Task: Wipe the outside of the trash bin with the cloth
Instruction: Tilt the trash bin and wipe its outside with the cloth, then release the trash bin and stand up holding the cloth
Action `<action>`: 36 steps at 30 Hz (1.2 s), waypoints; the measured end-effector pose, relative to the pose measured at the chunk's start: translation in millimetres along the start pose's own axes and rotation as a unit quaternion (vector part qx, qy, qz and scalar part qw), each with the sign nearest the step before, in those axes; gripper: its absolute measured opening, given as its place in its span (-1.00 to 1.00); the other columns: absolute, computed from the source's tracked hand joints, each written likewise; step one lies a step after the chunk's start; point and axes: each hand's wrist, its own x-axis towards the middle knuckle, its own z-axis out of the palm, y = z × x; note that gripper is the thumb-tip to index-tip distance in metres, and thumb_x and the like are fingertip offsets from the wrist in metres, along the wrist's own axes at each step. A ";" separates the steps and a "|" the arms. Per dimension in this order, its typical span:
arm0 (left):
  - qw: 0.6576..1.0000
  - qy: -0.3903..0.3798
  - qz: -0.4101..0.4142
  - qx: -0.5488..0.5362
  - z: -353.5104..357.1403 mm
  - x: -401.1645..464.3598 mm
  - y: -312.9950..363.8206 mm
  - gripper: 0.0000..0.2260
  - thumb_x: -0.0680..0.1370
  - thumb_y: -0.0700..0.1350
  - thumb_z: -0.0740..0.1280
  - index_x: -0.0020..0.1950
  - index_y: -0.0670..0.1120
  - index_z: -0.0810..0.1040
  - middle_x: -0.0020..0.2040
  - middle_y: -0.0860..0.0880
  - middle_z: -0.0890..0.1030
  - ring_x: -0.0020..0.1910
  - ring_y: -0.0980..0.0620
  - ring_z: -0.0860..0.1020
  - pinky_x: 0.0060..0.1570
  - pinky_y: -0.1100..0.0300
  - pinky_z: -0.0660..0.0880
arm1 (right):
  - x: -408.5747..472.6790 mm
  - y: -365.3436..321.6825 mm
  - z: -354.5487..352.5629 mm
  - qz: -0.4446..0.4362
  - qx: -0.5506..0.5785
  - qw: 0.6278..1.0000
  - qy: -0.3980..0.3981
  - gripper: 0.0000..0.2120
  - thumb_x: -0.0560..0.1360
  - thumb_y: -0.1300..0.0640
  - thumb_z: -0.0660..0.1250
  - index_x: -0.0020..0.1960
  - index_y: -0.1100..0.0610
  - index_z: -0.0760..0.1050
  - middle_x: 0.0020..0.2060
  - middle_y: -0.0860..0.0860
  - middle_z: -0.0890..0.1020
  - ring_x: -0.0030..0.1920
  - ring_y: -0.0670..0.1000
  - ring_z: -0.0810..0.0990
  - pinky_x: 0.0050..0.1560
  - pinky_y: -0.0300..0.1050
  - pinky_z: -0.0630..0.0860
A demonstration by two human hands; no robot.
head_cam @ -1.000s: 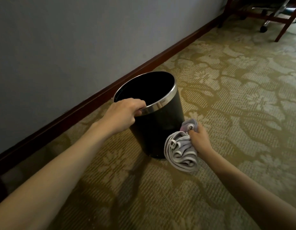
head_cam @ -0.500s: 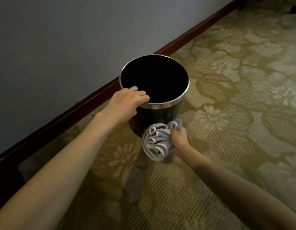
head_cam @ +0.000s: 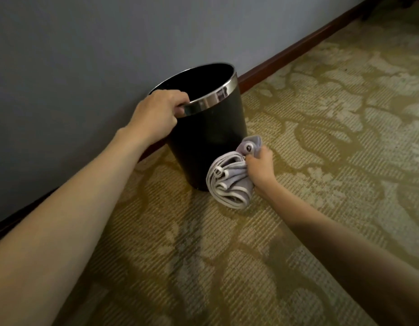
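A black round trash bin (head_cam: 208,142) with a shiny metal rim stands on the carpet close to the wall. My left hand (head_cam: 156,114) grips the near left part of its rim, fingers curled over the edge. My right hand (head_cam: 260,168) is shut on a bunched grey cloth (head_cam: 229,182) with white edging. The cloth presses against the bin's lower right side, near the base. The bin's inside looks dark; I cannot see its contents.
A grey-blue wall (head_cam: 86,43) with a dark wooden baseboard (head_cam: 297,48) runs diagonally behind the bin. Patterned olive and beige carpet (head_cam: 321,137) covers the floor to the right and in front.
My view has swung, so the bin now shows its side rather than its open top. The cloth stays low on the bin's right side. My left hand keeps its hold on the rim.
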 end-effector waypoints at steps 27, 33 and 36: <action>0.993 0.069 0.076 0.056 52.7 -73.5 48.6 -0.67 0.34 -0.50 0.29 -0.04 -0.16 0.57 -0.15 -0.07 0.55 -0.13 -0.13 0.48 -0.14 0.10 0.34 | -54.0 4.7 -46.5 0.019 0.184 0.981 -0.057 -0.77 0.48 0.39 0.21 0.06 0.19 0.52 -0.14 0.14 0.63 -0.10 0.11 0.63 -0.06 0.06 0.57; 0.996 0.005 0.037 0.085 39.4 -81.5 57.2 -0.55 0.45 -0.41 0.26 0.29 -0.10 0.52 0.12 -0.06 0.57 0.14 -0.09 0.47 0.13 0.04 0.39 | -68.1 -6.3 -83.7 0.014 0.216 0.972 -0.086 -0.57 0.38 0.50 0.23 0.08 0.08 0.56 -0.08 0.12 0.66 -0.06 0.09 0.66 -0.13 -0.08 0.58; 0.999 -0.020 -0.024 0.019 14.9 -80.0 61.2 -0.60 0.57 -0.26 0.21 0.39 0.00 0.43 0.26 0.00 0.48 0.24 -0.03 0.41 0.16 0.06 0.39 | -73.3 -34.4 -97.4 0.015 0.260 0.961 -0.092 -0.54 0.41 0.52 0.22 0.04 0.03 0.60 -0.02 0.07 0.69 0.02 0.06 0.66 -0.05 -0.08 0.57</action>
